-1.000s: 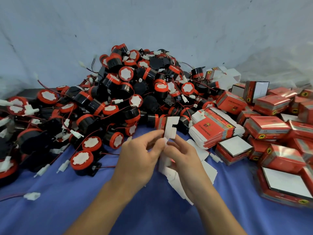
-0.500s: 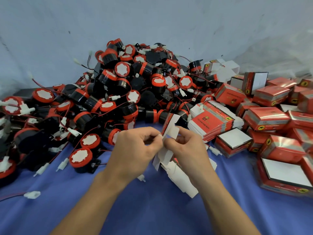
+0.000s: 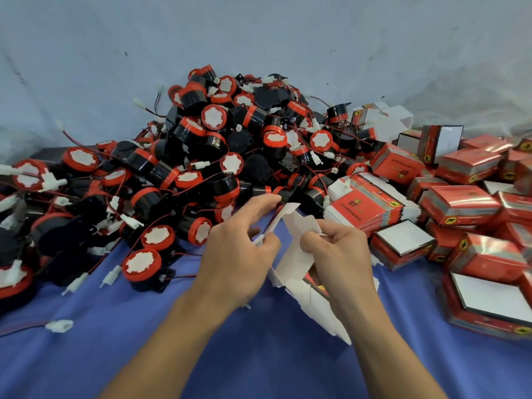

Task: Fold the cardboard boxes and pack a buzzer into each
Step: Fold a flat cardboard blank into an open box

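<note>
Blue cloth (image 3: 121, 341) is covering the table before a pale wall. Both hands are holding one unfolded cardboard box (image 3: 299, 254) above it: the left hand (image 3: 239, 254) is pinching a white flap, the right hand (image 3: 336, 254) is gripping the body. Buzzers (image 3: 218, 156) are lying piled behind, folded boxes (image 3: 460, 203) at the right.

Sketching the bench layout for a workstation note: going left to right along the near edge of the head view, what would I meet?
Loose white connector → nearest red-capped buzzer → left hand → half-folded cardboard box → right hand → folded red boxes.
</note>
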